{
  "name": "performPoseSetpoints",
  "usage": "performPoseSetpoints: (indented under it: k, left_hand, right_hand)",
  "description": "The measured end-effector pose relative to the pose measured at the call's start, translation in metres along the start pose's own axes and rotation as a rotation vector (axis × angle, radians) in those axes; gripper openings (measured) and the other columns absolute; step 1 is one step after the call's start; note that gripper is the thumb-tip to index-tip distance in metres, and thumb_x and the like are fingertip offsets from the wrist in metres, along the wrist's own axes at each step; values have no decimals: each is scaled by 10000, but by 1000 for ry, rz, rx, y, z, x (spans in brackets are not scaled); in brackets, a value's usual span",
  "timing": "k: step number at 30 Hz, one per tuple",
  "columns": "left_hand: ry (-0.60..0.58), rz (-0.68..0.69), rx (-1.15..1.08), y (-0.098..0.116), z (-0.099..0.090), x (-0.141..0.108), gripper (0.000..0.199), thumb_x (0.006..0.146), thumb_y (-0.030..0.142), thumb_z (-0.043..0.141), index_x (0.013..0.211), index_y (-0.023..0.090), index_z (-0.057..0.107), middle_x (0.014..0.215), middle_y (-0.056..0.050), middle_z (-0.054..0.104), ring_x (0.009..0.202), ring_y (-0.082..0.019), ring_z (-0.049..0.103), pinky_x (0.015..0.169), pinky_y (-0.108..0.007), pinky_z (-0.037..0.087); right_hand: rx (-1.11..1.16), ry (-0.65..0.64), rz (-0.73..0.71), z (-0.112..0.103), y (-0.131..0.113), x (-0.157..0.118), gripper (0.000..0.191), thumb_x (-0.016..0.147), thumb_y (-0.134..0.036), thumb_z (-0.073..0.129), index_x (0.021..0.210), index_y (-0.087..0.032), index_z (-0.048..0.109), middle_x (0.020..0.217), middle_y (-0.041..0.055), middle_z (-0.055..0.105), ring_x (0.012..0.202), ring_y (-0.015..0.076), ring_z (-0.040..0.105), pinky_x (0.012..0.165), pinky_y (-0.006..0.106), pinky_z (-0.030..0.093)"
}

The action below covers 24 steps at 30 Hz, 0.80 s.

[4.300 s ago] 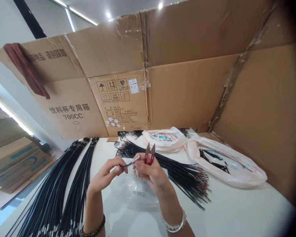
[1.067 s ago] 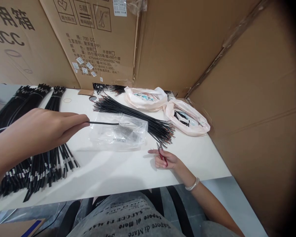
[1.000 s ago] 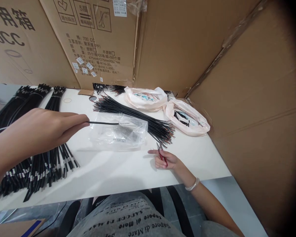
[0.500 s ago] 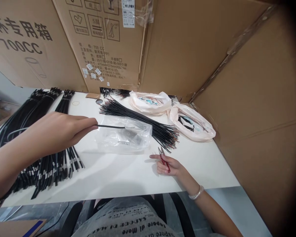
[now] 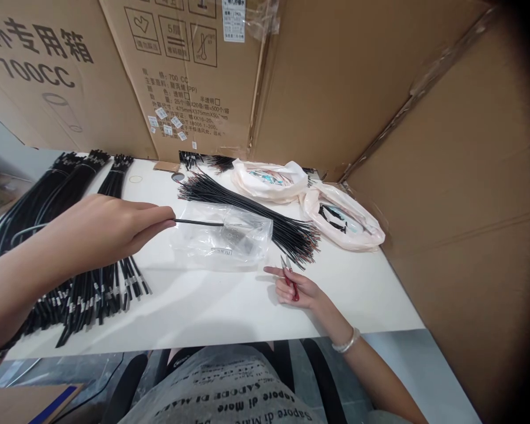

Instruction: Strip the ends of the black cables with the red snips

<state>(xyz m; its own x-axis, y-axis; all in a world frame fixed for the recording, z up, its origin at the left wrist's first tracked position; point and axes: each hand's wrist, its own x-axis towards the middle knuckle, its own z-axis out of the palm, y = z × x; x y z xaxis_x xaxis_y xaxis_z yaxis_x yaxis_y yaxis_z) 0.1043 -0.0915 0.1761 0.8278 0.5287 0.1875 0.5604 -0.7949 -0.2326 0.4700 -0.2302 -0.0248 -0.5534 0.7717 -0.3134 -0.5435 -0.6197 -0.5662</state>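
My left hand (image 5: 115, 227) pinches a black cable (image 5: 198, 222) between thumb and fingers. The cable's end, with fine bare strands, points right above a clear plastic bag (image 5: 189, 250) on the white table. Small dark contents show inside the bag. Lower right, my right hand (image 5: 298, 287) is closed around red-handled thread snips (image 5: 290, 278), blades upward and apart, while its index finger stretches out to the left. Beyond the bag lies a loose bundle of black wires (image 5: 251, 215) with copper-coloured ends.
Bundles of black cables (image 5: 83, 294) cover the table's left side. Two pale plastic bags (image 5: 269, 191) with rolled-open rims stand at the back right; the nearer one holds black scraps. Cardboard boxes (image 5: 335, 76) wall in the back and right. The white table (image 5: 194, 312) ends near my lap.
The view has shifted slightly. My right hand with the snips is a little further up and left. My left hand keeps hold of the cable in about the same place.
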Motion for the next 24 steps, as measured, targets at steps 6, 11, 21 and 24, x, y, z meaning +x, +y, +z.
performPoseSetpoints:
  k: [6,11,21,24]
  left_hand:
    - [-41,-47,-27,-1,2,-1,463,980,416,243,945,250,674,815,-2,759,516,-160,556,540,-285,257]
    - [-51,-48,-19,0,1,-1,468,985,404,240,955,242,678,815,-5,756,520,-157,554,540,-283,268]
    - [-28,-5,10,-2,3,-2,491,996,404,218,935,239,676,800,-11,757,523,-174,582,538,-287,265]
    - [-7,8,11,-2,3,-1,496,1002,394,211,927,234,675,780,-8,755,510,-172,579,541,-284,264]
  right_hand:
    - [-43,16,-2,-2,4,-2,456,940,-404,579,1267,-87,597,499,-67,451,485,86,353,504,235,247]
    - [-66,16,3,-5,4,-3,494,948,-430,555,1308,-91,566,513,-63,462,484,88,366,503,236,235]
    - [-60,-17,-13,-1,4,-2,478,912,-415,606,1277,-108,596,509,-61,464,492,88,388,506,228,248]
    - [-58,-16,-16,-1,3,-2,467,914,-417,604,1269,-113,603,509,-63,458,491,86,384,502,226,245]
